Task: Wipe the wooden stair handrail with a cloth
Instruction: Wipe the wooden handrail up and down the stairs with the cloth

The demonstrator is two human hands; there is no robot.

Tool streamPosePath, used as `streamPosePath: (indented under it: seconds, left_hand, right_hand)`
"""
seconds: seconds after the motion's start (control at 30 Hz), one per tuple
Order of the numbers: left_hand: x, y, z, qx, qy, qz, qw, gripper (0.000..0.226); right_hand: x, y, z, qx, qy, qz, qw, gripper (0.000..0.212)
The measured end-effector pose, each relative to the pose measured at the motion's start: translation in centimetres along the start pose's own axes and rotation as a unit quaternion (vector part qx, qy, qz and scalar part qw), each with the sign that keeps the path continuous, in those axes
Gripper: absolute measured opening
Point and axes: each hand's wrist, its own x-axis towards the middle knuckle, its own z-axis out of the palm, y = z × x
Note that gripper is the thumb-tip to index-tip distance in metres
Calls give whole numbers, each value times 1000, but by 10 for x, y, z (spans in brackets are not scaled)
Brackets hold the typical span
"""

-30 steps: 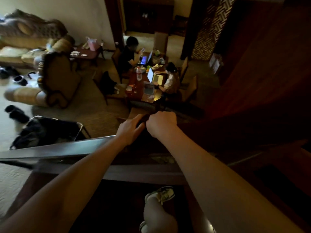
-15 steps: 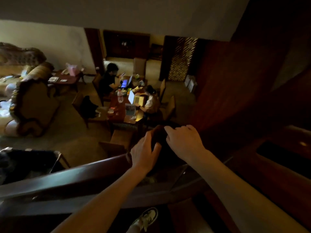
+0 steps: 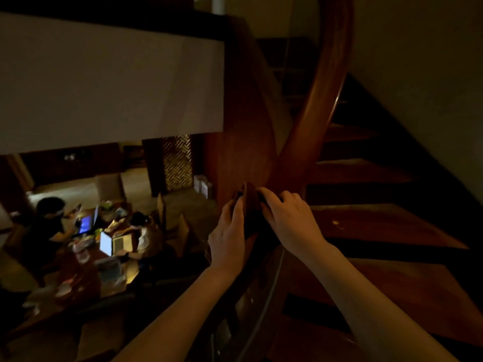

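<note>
Head view: left hand (image 3: 230, 232) and right hand (image 3: 288, 218) both grip clamped on dark cloth (image 3: 251, 205).
Cloth place: on curved reddish-brown wooden handrail (image 3: 322, 82), 6 o'clock end.
Progress: upper rail toward 12 o'clock likely unwiped.

Dim rm below: table (image 3: 86, 270) w/ laptops (image 3: 105, 244); dark wood steps (image 3: 379, 223) rt.

**Polished wood, dark cloth**

We see a handrail (image 3: 321, 105) of reddish-brown wood, smooth and glossy, catching a thin line of light. The stair treads (image 3: 366, 226) are the same dark wood with a duller sheen. The cloth (image 3: 251, 202) looks dark, soft and matt. The wall (image 3: 423, 61) is plain and matt.
</note>
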Motion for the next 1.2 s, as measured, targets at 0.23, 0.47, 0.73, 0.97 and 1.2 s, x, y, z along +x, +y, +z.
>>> streamPosePath:
  seconds: [0.23, 0.47, 0.73, 0.97, 1.2]
  left_hand:
    - [91, 48, 26, -9, 60, 110, 992, 59]
    - [229, 105, 52, -35, 73, 108, 991, 46]
    - [345, 137, 70, -153, -14, 110, 982, 51]
    - [268, 117, 71, -121, -12, 41, 992, 59]
    - [332, 169, 69, 8, 10, -1, 1000, 59]
  right_hand:
    - [38, 62, -40, 109, 1, 43, 993, 50]
    - [145, 148, -75, 189, 95, 57, 976, 48]
    - [234, 199, -127, 150, 135, 73, 977, 46]
    - [173, 177, -93, 110, 128, 18, 985, 49]
    - [231, 221, -140, 155, 98, 7, 983, 45]
